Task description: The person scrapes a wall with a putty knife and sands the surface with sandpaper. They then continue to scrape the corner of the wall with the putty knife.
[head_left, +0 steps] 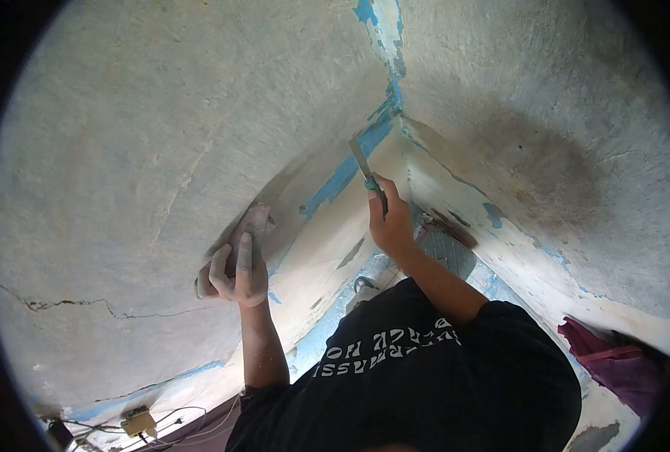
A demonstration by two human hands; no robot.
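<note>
My right hand (pixel 390 218) is closed round the dark green handle of a scraper (pixel 360 159). Its metal blade points up and lies against a band of blue paint (pixel 342 183) near the wall corner. Lower on the left wall, my left hand (pixel 239 275) grips a flat, dusty, greyish-pink piece (pixel 255 221) whose kind I cannot tell. The fingers of that hand are coated in pale dust and curl over the piece, which overlaps the grey wall surface (pixel 162 135) in this view.
Two rough walls meet at a corner (pixel 400 113) with peeling blue paint. A crack (pixel 71 303) runs across the left wall. Cables and a yellowish box (pixel 138 422) are at lower left. Purple cloth (pixel 613 365) hangs at right. Tiles (pixel 448 252) show below the corner.
</note>
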